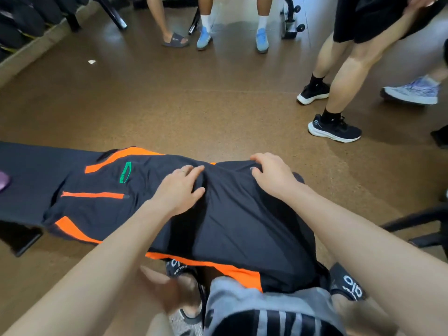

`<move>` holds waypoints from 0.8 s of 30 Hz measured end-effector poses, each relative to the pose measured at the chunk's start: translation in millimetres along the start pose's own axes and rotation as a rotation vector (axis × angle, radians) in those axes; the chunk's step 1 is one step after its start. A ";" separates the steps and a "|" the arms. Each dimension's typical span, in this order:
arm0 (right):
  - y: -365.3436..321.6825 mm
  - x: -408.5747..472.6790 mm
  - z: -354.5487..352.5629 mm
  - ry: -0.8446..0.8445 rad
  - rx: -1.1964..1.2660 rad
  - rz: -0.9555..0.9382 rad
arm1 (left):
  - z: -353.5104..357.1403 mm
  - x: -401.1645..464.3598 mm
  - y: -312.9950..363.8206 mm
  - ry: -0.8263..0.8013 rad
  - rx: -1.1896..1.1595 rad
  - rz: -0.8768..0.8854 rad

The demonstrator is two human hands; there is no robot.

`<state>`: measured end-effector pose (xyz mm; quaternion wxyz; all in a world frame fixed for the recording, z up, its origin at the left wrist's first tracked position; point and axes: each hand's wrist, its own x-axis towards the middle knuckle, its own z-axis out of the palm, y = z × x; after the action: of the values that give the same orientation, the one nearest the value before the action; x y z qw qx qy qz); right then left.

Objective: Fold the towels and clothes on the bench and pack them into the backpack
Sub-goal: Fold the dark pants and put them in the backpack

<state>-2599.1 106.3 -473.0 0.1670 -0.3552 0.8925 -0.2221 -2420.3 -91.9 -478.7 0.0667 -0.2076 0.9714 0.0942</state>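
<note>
Black padded bench (pixel 21 166): carried black nylon garment with orange stripes (pixel 232 221), spread flat across its right end | left hand (pixel 178 190): lay flat on garment's middle, fingers straight, gripping nothing | right hand (pixel 272 174): fingers curled over garment's far edge, pinching fabric | backpack: none seen.

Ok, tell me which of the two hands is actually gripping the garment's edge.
The right hand: its fingers curl over the far edge of the black and orange garment and bunch it. The left hand only lies flat on the cloth, fingers spread.
</note>
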 end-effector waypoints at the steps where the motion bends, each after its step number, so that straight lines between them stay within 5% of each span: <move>1: -2.9 17.7 4.0 -0.023 -0.023 -0.032 | 2.4 12.8 -4.9 0.010 -0.001 -0.027; 8: -4.6 96.4 24.5 -0.338 -0.063 -0.106 | 28.0 55.9 -22.6 -0.147 -0.014 -0.273; 15: 28.5 121.3 14.7 0.040 0.168 0.123 | 12.0 59.3 -44.4 -0.235 0.012 -0.314; 19: 40.9 122.5 17.0 -0.252 -0.112 0.230 | 8.5 54.3 -57.0 -0.254 0.012 -0.417; 24: 19.2 129.8 27.8 -0.388 -0.042 0.169 | 0.9 52.2 -66.7 -0.213 -0.016 -0.448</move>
<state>-2687.0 19.1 -524.6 0.3462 -0.3188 0.8747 -0.1163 -2439.7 -171.9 -498.8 0.1864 -0.4071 0.8878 0.1063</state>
